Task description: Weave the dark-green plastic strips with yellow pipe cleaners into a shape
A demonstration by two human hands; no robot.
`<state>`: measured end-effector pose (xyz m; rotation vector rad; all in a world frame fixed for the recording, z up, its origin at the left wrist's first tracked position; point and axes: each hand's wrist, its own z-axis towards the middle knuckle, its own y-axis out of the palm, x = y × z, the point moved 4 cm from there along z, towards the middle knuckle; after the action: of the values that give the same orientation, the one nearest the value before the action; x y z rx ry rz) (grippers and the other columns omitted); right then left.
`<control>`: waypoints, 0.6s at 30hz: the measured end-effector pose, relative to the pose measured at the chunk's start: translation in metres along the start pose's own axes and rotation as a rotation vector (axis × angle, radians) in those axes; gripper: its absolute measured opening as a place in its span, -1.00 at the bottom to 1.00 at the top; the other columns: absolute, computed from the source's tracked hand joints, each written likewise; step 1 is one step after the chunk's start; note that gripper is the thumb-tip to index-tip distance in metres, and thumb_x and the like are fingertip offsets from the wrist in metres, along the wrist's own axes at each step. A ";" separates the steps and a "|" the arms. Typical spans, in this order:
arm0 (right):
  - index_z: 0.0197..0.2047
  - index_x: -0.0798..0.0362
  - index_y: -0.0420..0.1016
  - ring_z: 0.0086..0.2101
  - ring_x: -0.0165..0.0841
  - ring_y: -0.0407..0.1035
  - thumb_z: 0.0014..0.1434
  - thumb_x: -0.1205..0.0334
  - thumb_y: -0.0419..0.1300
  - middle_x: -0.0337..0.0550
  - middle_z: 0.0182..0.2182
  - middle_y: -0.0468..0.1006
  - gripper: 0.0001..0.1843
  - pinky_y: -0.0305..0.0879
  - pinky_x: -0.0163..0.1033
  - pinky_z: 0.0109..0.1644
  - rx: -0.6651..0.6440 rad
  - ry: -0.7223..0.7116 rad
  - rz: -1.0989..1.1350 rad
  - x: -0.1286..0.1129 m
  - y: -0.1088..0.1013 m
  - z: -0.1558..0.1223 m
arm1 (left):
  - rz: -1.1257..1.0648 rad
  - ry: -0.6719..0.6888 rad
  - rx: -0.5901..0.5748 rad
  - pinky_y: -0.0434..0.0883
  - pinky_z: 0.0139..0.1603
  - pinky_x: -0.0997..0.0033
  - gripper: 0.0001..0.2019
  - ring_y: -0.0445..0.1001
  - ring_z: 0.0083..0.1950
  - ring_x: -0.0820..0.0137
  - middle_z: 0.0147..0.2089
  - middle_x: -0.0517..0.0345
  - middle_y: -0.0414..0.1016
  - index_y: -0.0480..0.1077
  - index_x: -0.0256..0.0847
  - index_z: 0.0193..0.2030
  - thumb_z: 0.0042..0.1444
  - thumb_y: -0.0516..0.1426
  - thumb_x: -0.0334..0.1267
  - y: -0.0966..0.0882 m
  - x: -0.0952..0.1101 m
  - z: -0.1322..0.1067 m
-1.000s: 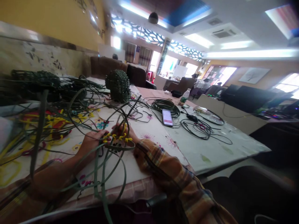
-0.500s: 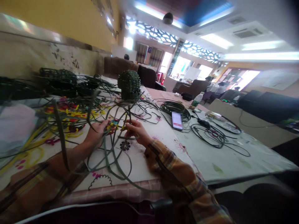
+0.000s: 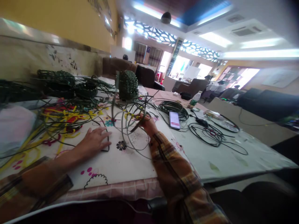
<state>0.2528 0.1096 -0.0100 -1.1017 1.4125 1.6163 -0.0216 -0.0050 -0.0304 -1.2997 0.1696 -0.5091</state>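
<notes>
My right hand (image 3: 149, 124) is closed on a bundle of long, flat green strips (image 3: 128, 127) with small yellow ties (image 3: 130, 115), held over the flowered tablecloth. The strips' loose ends arch up and curl down toward the cloth. My left hand (image 3: 94, 140) is flat and low over the cloth, fingers spread, holding nothing. By its fingertips shows a thin dark edge (image 3: 106, 150), and I cannot tell what it belongs to. Behind the strips stands a woven dark green basket-like piece (image 3: 127, 85).
Yellow and red strips (image 3: 67, 116) lie in a tangle at the left, with dark green woven pieces (image 3: 56, 82) behind. To the right are coiled dark strips (image 3: 171, 107), a phone (image 3: 174, 119), another loose coil (image 3: 207, 135) and a plastic bottle (image 3: 195, 99).
My left hand has let go of the strips, dropped to the cloth and spread its fingers. The right hand has carried the bundle slightly right and away from me.
</notes>
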 end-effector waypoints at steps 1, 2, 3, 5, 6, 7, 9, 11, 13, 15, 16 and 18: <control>-0.24 0.16 0.48 -0.64 -0.39 0.43 -0.01 0.25 0.25 -0.15 -0.54 0.59 -0.77 0.28 -0.39 -0.67 0.042 0.007 0.017 0.000 -0.006 0.003 | 0.033 0.020 -0.069 0.00 0.32 -0.43 -0.55 0.17 0.42 -0.10 0.42 -0.19 0.21 0.40 0.04 0.30 0.34 0.00 -0.02 0.001 0.004 -0.005; -0.25 0.16 0.48 -0.64 -0.41 0.42 0.00 0.28 0.24 -0.15 -0.55 0.59 -0.79 0.25 -0.40 -0.68 0.079 0.015 0.030 -0.001 -0.011 0.005 | 0.058 0.045 -0.132 -0.06 0.32 -0.47 -0.56 0.11 0.45 -0.10 0.47 -0.13 0.14 0.35 0.12 0.33 0.36 -0.02 -0.04 0.000 0.006 -0.008; -0.26 0.17 0.48 -0.64 -0.42 0.41 0.01 0.29 0.23 -0.16 -0.55 0.58 -0.81 0.23 -0.41 -0.69 0.108 0.022 0.040 -0.001 -0.014 0.007 | 0.081 0.073 -0.184 -0.11 0.33 -0.48 -0.57 0.06 0.47 -0.09 0.49 -0.09 0.11 0.32 0.19 0.34 0.37 -0.04 -0.07 -0.001 0.006 -0.010; -0.28 0.16 0.48 -0.65 -0.44 0.39 0.03 0.31 0.21 -0.18 -0.56 0.57 -0.85 0.19 -0.43 -0.70 0.138 0.028 0.055 -0.003 -0.018 0.007 | 0.122 0.132 -0.251 -0.20 0.35 -0.45 -0.57 0.04 0.48 -0.06 0.48 -0.04 0.12 0.32 0.21 0.34 0.38 -0.03 -0.12 -0.007 0.000 -0.010; -0.29 0.16 0.48 -0.64 -0.45 0.39 0.04 0.32 0.20 -0.18 -0.56 0.57 -0.87 0.20 -0.43 -0.70 0.136 0.032 0.060 -0.005 -0.019 0.007 | 0.135 0.167 -0.264 -0.22 0.37 -0.41 -0.57 0.06 0.48 -0.04 0.47 -0.04 0.15 0.33 0.17 0.34 0.37 0.00 -0.14 -0.011 -0.007 -0.008; -0.30 0.15 0.47 -0.63 -0.45 0.40 0.05 0.33 0.19 -0.19 -0.56 0.57 -0.88 0.23 -0.43 -0.68 0.131 0.038 0.066 -0.006 -0.018 0.006 | 0.133 0.204 -0.266 -0.22 0.40 -0.35 -0.57 0.08 0.47 0.00 0.46 -0.04 0.17 0.34 0.13 0.33 0.36 0.02 -0.17 -0.015 -0.014 -0.007; -0.32 0.13 0.47 -0.59 -0.44 0.43 0.05 0.34 0.20 -0.19 -0.53 0.57 -0.91 0.31 -0.41 -0.61 0.117 0.049 0.080 -0.008 -0.017 0.003 | 0.093 0.236 -0.222 -0.14 0.43 -0.22 -0.60 0.15 0.45 0.08 0.42 -0.03 0.26 0.40 0.04 0.29 0.35 0.04 -0.24 -0.025 -0.031 -0.003; -0.34 0.12 0.46 -0.58 -0.43 0.44 0.04 0.36 0.20 -0.19 -0.52 0.57 -0.93 0.36 -0.38 -0.56 0.109 0.057 0.087 -0.009 -0.015 0.002 | 0.012 0.206 -0.154 0.00 0.42 -0.09 -0.63 0.21 0.42 0.12 0.37 -0.02 0.34 0.46 -0.08 0.21 0.30 0.09 -0.25 -0.036 -0.048 0.001; -0.32 0.13 0.47 -0.60 -0.43 0.42 0.05 0.35 0.19 -0.16 -0.52 0.58 -0.92 0.35 -0.37 -0.58 0.112 0.061 0.076 -0.008 -0.014 0.001 | -0.115 0.172 -0.102 0.10 0.39 0.04 -0.66 0.29 0.37 0.15 0.30 0.01 0.43 0.52 -0.17 0.11 0.22 0.16 -0.24 -0.048 -0.063 0.004; -0.30 0.15 0.47 -0.64 -0.42 0.40 0.07 0.33 0.17 -0.13 -0.53 0.58 -0.89 0.30 -0.37 -0.63 0.118 0.061 0.052 -0.006 -0.014 0.002 | -0.238 0.147 -0.077 0.12 0.39 0.14 -0.69 0.37 0.29 0.23 0.22 0.07 0.51 0.56 -0.20 0.00 0.11 0.23 -0.23 -0.059 -0.076 0.008; -0.29 0.16 0.47 -0.65 -0.42 0.39 0.07 0.32 0.17 -0.13 -0.53 0.58 -0.88 0.28 -0.37 -0.65 0.122 0.058 0.039 -0.006 -0.014 0.003 | -0.272 0.130 -0.074 0.11 0.40 0.18 -0.71 0.39 0.26 0.26 0.17 0.08 0.55 0.57 -0.22 -0.06 0.07 0.25 -0.22 -0.063 -0.084 0.010; -0.29 0.16 0.46 -0.66 -0.43 0.39 0.06 0.30 0.18 -0.14 -0.54 0.57 -0.87 0.27 -0.38 -0.65 0.131 0.046 0.016 -0.004 -0.015 0.004 | -0.283 0.093 -0.086 0.10 0.40 0.21 -0.74 0.39 0.24 0.27 0.13 0.02 0.58 0.57 -0.28 -0.18 0.01 0.27 -0.19 -0.070 -0.099 0.013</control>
<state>0.2673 0.1157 -0.0120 -1.0602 1.5382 1.4952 -0.1222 0.0389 0.0236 -1.3930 0.0851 -0.8117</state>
